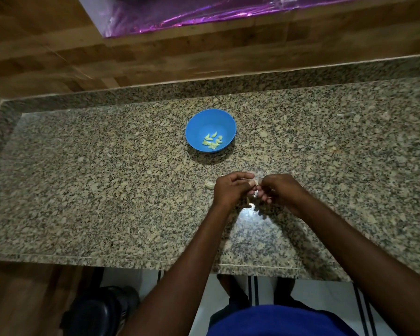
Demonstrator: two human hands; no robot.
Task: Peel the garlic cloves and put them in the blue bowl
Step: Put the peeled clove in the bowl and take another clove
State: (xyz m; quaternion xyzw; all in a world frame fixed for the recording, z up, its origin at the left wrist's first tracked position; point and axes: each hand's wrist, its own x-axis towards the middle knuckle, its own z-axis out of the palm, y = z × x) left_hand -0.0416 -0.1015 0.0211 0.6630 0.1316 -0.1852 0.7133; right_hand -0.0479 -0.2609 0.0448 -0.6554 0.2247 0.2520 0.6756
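Both hands, left (230, 189) and right (279, 190), pinch one clove (255, 182) (skin coming off, I judge) near the bowl (199, 122).

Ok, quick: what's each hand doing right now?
Left hand: fingers pinching the garlic clove.
Right hand: fingers curled, picking at the same clove.

Garlic clove (255, 182) largely concealed between both hands; bench (83, 190) cropped at right edge; dark object (100, 311) below unidentifiable.
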